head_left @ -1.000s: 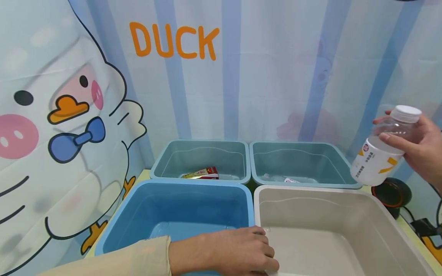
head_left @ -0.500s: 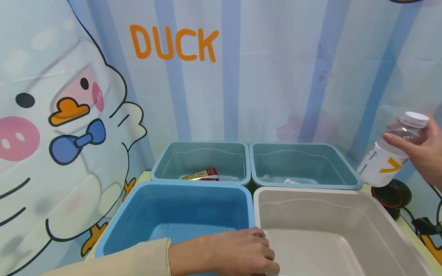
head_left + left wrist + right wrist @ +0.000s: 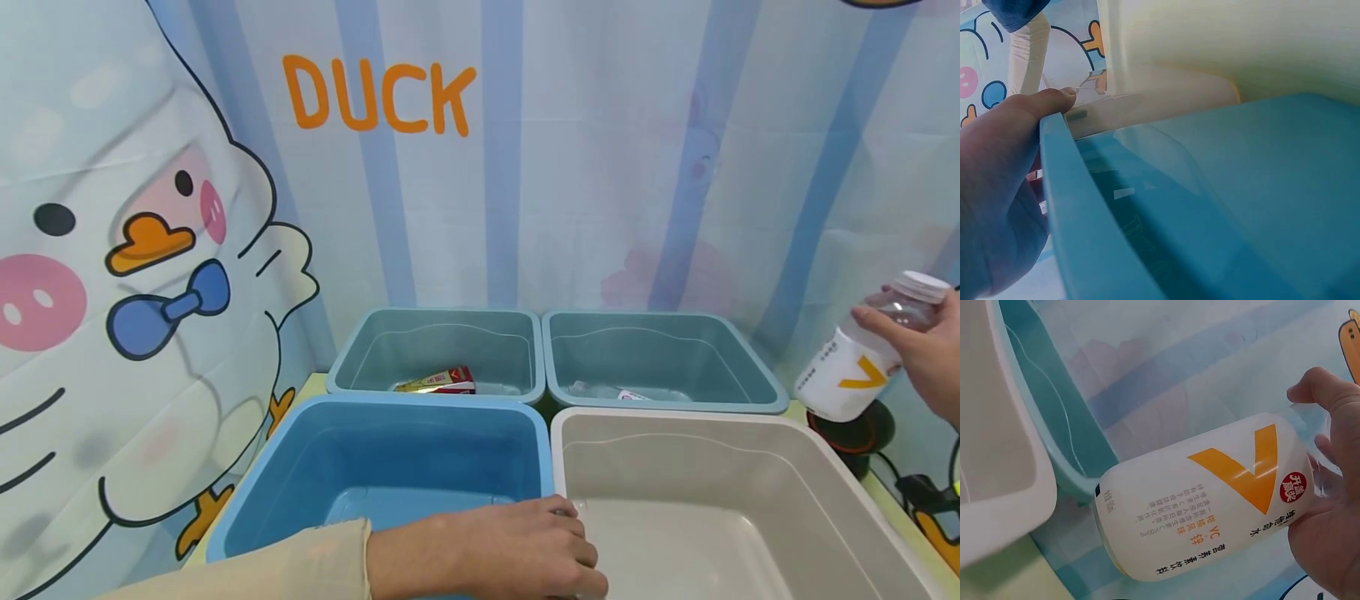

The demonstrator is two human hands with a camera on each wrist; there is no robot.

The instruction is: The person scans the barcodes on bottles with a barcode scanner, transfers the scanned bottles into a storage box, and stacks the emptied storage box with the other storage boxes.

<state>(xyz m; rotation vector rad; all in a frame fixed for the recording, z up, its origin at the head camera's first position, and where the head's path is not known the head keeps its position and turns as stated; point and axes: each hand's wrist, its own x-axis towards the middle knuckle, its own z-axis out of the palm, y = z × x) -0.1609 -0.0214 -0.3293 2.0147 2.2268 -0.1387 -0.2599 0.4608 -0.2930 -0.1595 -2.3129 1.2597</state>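
My right hand [image 3: 930,350] grips a plastic drink bottle [image 3: 847,375] near its clear shoulder, below the white cap. The bottle has a white label with an orange V and tilts base-down to the left. It is in the air right of the beige bin [image 3: 813,429]. In the right wrist view the thumb and fingers wrap the top end of the bottle [image 3: 1204,506]. My left hand [image 3: 525,546] lies where the blue bin [image 3: 551,450] and the beige bin meet. The left wrist view has that hand [image 3: 1004,181] holding the blue rim [image 3: 1060,169], its fingers partly hidden behind it.
Two teal bins stand behind; the left one [image 3: 442,310] holds a red and yellow box [image 3: 442,380], the right one [image 3: 637,314] a clear item with a small label [image 3: 632,394]. A dark round device [image 3: 862,425] with cables sits at the right. A duck-print curtain [image 3: 585,167] hangs behind.
My right hand has moved down and to the right with the bottle, which has turned so that its orange V faces the head camera more. My left hand has stayed in place.
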